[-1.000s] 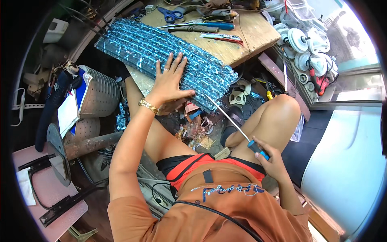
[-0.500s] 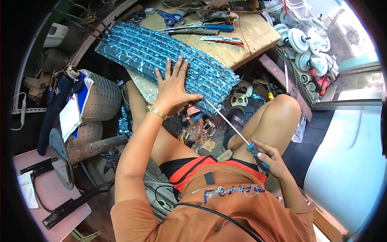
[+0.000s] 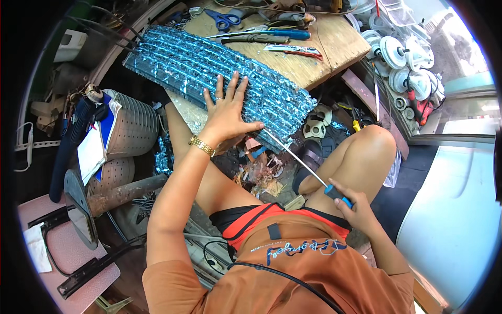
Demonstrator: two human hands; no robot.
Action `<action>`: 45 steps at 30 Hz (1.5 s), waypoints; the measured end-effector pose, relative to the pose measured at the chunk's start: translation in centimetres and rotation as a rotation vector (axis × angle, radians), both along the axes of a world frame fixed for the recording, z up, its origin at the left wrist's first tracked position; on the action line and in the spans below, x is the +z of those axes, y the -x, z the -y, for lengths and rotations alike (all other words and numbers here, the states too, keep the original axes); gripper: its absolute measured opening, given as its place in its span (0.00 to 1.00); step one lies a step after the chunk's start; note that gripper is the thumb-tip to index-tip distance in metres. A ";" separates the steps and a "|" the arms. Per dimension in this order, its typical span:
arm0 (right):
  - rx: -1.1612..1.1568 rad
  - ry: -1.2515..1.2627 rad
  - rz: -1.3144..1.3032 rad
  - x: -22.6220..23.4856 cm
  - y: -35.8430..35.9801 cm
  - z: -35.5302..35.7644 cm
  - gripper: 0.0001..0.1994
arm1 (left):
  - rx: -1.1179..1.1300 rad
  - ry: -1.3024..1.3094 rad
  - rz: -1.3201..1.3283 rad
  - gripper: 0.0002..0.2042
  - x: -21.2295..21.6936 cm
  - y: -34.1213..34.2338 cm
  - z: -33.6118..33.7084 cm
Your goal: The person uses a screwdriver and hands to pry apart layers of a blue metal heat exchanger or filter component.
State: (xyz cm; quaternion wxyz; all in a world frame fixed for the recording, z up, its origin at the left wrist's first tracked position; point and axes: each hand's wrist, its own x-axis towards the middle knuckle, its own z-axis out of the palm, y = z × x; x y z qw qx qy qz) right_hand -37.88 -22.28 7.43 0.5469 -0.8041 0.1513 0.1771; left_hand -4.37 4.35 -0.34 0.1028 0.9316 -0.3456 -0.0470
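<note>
A long slab of shiny blue metal fins [image 3: 178, 60], crumpled and ragged in rows like a heat-exchanger coil, lies slanting across the near side of a wooden worktop [image 3: 342, 49]. My left hand [image 3: 227, 107] rests flat on its near part with fingers spread and thumb pointing right. In my right hand [image 3: 357, 205], low by my right knee, is the blue and black handle of a long screwdriver [image 3: 307, 168]. Its thin shaft runs up and left to the slab's near edge, by my left thumb; the tip is hard to make out there.
Blue scissors [image 3: 223, 20], another blue-handled screwdriver [image 3: 293, 34] and a cutter knife [image 3: 294, 50] lie on the worktop. Scraps [image 3: 264, 167] litter the floor between my legs. A perforated metal drum [image 3: 137, 125] stands left, white pulley-like parts [image 3: 392, 51] at the far right.
The view has shifted slightly. My left hand stays flat on the finned slab, and my right hand keeps its hold on the screwdriver with only a slight movement.
</note>
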 end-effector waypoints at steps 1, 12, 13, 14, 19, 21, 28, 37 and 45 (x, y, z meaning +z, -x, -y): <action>0.100 0.205 0.236 -0.1 -0.1 -0.3 0.25 | 0.004 0.001 0.002 0.70 0.3 0.0 -0.1; -0.269 -0.102 0.006 -0.4 0.2 -0.3 0.29 | -0.013 0.047 -0.002 0.63 -0.2 0.1 -0.4; -0.352 -0.227 -0.036 -0.3 -0.2 -0.7 0.31 | -0.004 0.048 0.010 0.63 -0.4 -0.3 -0.9; -0.341 -0.229 -0.025 -0.6 -0.5 -1.2 0.31 | -0.006 0.179 -0.068 0.63 -0.5 -0.8 -1.3; -0.490 -0.429 0.039 -2.5 -1.6 -2.7 0.30 | 0.062 0.703 0.014 0.41 0.2 -3.7 -5.3; -0.502 -0.438 0.050 -2.9 -1.4 -2.6 0.30 | 0.269 0.331 0.288 0.37 0.7 -3.2 -5.7; -0.284 -0.333 0.058 -3.1 -2.8 -4.4 0.28 | 0.834 1.015 -0.007 0.54 -3.8 -7.7 -9.8; -0.087 -0.061 0.265 -3.8 -3.7 -4.2 0.30 | 0.882 0.966 -0.225 0.36 -5.3 -6.9 -8.7; -0.012 0.023 0.193 -0.9 -3.0 -4.0 0.30 | 0.874 0.921 0.308 0.48 -6.1 -1.5 -10.1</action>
